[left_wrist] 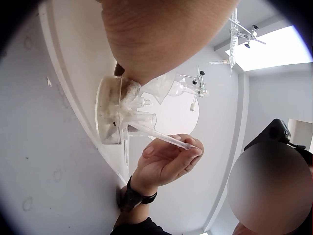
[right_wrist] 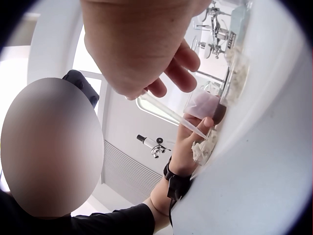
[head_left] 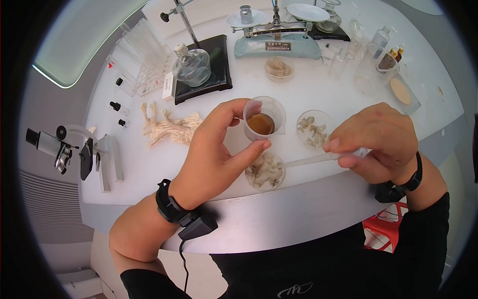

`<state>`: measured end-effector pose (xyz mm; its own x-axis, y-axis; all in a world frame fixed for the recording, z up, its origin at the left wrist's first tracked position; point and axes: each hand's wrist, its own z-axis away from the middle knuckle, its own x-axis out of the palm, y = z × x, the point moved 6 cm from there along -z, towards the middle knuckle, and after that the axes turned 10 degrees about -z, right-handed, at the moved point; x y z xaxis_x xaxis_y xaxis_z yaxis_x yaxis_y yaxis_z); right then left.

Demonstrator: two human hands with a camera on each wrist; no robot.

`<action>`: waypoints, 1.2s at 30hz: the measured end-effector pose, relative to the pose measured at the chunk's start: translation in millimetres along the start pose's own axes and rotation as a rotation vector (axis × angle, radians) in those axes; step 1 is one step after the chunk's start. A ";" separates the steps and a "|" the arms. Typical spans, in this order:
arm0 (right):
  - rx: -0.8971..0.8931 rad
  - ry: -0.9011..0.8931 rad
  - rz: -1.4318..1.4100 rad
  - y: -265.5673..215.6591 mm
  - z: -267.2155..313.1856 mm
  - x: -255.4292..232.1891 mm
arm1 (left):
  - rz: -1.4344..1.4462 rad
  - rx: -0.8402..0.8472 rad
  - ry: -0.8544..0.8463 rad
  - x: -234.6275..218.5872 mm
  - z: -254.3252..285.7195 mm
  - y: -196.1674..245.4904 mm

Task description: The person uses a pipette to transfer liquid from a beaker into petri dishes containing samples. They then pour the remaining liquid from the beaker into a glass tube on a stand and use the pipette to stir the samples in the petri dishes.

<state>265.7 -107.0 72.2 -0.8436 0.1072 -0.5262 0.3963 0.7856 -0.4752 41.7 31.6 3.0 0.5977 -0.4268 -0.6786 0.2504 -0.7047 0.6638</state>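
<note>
My left hand [head_left: 211, 149] grips a small clear plastic beaker [head_left: 277, 113] between thumb and fingers, with brown liquid [head_left: 260, 124] in its bottom. In my right hand [head_left: 381, 142] a translucent plastic dropper [head_left: 311, 159] is pinched, slanting down to the left. Its tip comes right to the edge of a round dish [head_left: 265, 172] of off-white, torn, fluffy pieces in the head view. The right wrist view has the dropper [right_wrist: 171, 113] pointing at those pieces [right_wrist: 204, 149]. A second dish [head_left: 314, 128] with similar smaller pieces stands between the hands, behind the dropper.
Frayed cream cord [head_left: 174, 128] lies left of the left hand, near a microscope [head_left: 102, 154]. Behind are a stand [head_left: 214, 65] with a glass vessel [head_left: 191, 67], a balance [head_left: 277, 46] and a third dish [head_left: 279, 70]. Bottles and a large clear beaker [head_left: 368, 74] stand back right.
</note>
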 end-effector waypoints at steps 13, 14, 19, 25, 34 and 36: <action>0.025 -0.005 0.041 2.6 2.8 -1.8 | -0.001 0.003 0.005 -0.3 -0.6 0.0; 0.032 0.000 0.036 3.2 3.4 -2.0 | -0.002 0.002 0.006 -0.5 -0.6 0.2; 0.041 0.005 0.013 5.2 4.6 -3.1 | -0.019 0.015 0.013 -1.1 -0.7 1.1; 0.065 -0.009 -0.031 7.7 5.8 -3.7 | -0.039 0.023 0.029 -2.0 -0.6 1.3; 0.192 0.222 -0.256 15.5 19.0 -11.8 | -0.023 0.018 0.035 -1.7 0.3 -0.4; 0.215 0.349 -0.365 21.8 21.4 -19.9 | -0.026 0.020 0.036 -1.1 0.6 -1.3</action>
<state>298.8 -105.1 57.2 -0.9958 0.0755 -0.0526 0.0897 0.6709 -0.7361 40.3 32.7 2.7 0.6183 -0.3876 -0.6837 0.2512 -0.7268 0.6393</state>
